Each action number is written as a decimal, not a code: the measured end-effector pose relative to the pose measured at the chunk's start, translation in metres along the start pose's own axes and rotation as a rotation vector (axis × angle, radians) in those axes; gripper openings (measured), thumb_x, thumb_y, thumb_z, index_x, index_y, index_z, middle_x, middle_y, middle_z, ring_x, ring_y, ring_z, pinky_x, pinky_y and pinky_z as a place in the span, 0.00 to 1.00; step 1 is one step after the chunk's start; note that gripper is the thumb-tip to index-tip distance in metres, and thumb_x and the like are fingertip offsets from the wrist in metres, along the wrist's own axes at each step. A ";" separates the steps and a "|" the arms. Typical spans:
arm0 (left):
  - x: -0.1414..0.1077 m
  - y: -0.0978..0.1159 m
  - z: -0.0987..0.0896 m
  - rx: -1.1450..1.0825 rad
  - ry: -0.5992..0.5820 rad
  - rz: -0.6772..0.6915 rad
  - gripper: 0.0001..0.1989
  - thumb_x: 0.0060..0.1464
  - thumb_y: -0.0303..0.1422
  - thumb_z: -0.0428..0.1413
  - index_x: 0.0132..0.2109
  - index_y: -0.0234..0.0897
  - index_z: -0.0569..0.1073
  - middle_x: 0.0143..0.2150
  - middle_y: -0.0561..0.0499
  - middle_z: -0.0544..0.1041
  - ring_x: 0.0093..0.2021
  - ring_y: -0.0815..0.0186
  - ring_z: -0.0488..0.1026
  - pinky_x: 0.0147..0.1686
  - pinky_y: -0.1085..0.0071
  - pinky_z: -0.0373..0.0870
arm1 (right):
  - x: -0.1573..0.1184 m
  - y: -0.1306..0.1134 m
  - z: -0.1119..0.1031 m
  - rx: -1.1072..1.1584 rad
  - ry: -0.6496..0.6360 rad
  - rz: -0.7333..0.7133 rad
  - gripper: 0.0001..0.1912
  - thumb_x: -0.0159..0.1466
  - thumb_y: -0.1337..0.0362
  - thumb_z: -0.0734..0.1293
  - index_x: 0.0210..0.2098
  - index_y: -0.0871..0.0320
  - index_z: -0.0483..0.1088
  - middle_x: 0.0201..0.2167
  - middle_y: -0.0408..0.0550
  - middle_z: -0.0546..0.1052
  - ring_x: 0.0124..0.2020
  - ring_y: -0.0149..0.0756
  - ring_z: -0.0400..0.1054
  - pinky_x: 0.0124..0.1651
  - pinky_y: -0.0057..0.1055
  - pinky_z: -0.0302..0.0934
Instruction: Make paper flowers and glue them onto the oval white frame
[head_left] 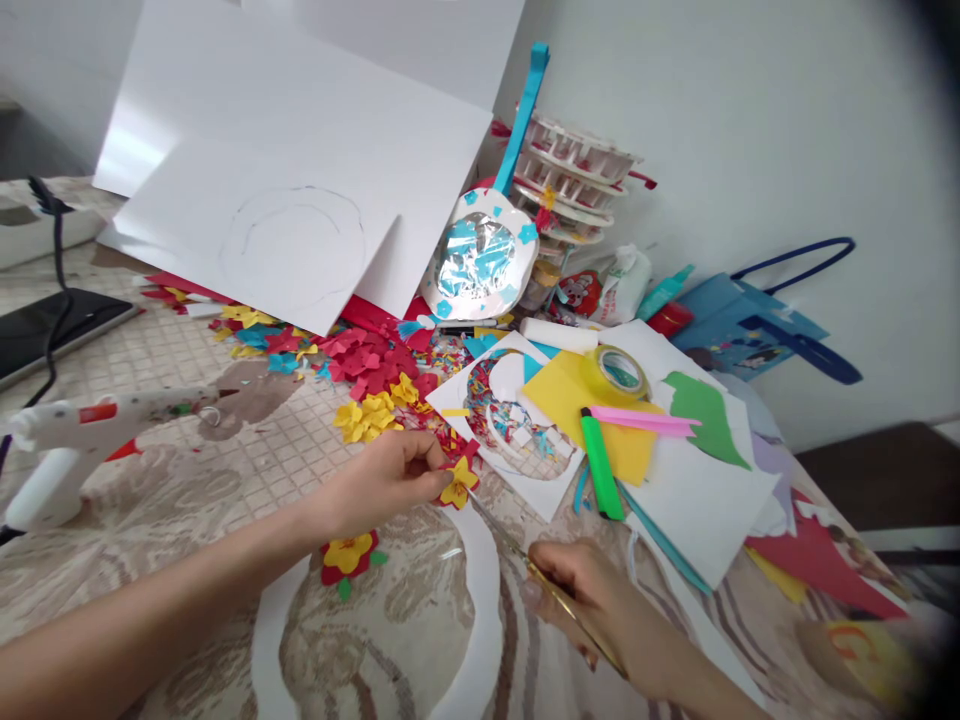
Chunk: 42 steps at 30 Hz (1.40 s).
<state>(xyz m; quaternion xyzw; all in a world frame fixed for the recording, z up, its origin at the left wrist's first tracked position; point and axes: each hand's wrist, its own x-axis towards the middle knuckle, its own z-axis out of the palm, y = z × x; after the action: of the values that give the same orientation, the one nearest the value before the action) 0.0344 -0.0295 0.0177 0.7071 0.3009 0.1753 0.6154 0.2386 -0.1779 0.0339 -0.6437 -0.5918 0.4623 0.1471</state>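
A yellow paper flower with red petals under it is pinched between the thumb and fingers of my left hand, at the top of a white paper ring. My right hand is closed around slim gold tweezers, whose silver tip points at the flower's lower right edge. Whether the tip touches the petals I cannot tell. Inside the ring's upper left side, below my left forearm, lies another red and yellow flower with small green leaves.
Left of my hands lies a white glue gun. Loose yellow flowers and red flowers are heaped behind. Coloured paper, a green marker and a tape roll lie right. White boards and a blue-handled paper fan stand at the back.
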 end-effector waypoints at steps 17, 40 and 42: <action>-0.001 0.001 0.001 0.027 0.012 -0.001 0.09 0.49 0.35 0.52 0.27 0.36 0.63 0.23 0.57 0.62 0.23 0.73 0.58 0.23 0.77 0.56 | 0.001 -0.008 -0.002 0.004 -0.003 0.010 0.24 0.62 0.47 0.61 0.19 0.56 0.52 0.15 0.37 0.53 0.17 0.26 0.48 0.18 0.25 0.37; -0.001 0.001 0.001 0.021 0.010 0.002 0.08 0.49 0.34 0.52 0.26 0.36 0.64 0.23 0.57 0.63 0.23 0.73 0.59 0.22 0.78 0.56 | -0.002 -0.005 -0.005 -0.117 0.020 -0.058 0.24 0.62 0.49 0.62 0.19 0.56 0.53 0.15 0.37 0.55 0.18 0.27 0.47 0.19 0.26 0.36; -0.001 0.001 0.001 0.033 0.007 -0.002 0.07 0.49 0.34 0.52 0.27 0.36 0.65 0.23 0.56 0.65 0.23 0.73 0.60 0.23 0.78 0.58 | -0.003 -0.004 -0.005 -0.111 0.021 -0.049 0.24 0.63 0.50 0.62 0.19 0.56 0.52 0.15 0.36 0.55 0.17 0.26 0.48 0.19 0.26 0.36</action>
<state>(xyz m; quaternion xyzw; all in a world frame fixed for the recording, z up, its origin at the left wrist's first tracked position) 0.0343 -0.0310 0.0190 0.7163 0.3063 0.1722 0.6029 0.2404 -0.1778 0.0405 -0.6410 -0.6306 0.4183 0.1284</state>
